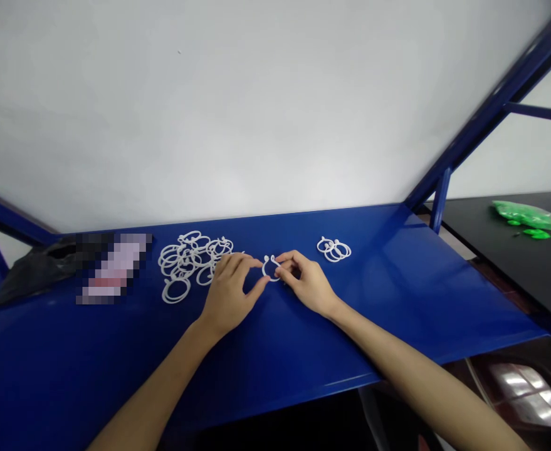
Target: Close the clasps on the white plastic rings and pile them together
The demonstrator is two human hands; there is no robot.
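Both of my hands meet over a blue shelf (388, 300). My left hand (230, 294) and my right hand (303, 279) each pinch one side of a single white plastic ring (270, 269), held just above the surface. The ring has an opening at its top. A heap of several white rings (190, 260) lies just left of my left hand. A small cluster of white rings (334, 249) lies to the right of my right hand.
A dark bag (35, 269) and a blurred-out object (113, 266) lie at the shelf's left end. Blue frame posts (439, 200) rise at the right. A black surface (514, 263) beyond them carries a bag of green parts (529, 216). A white wall stands behind.
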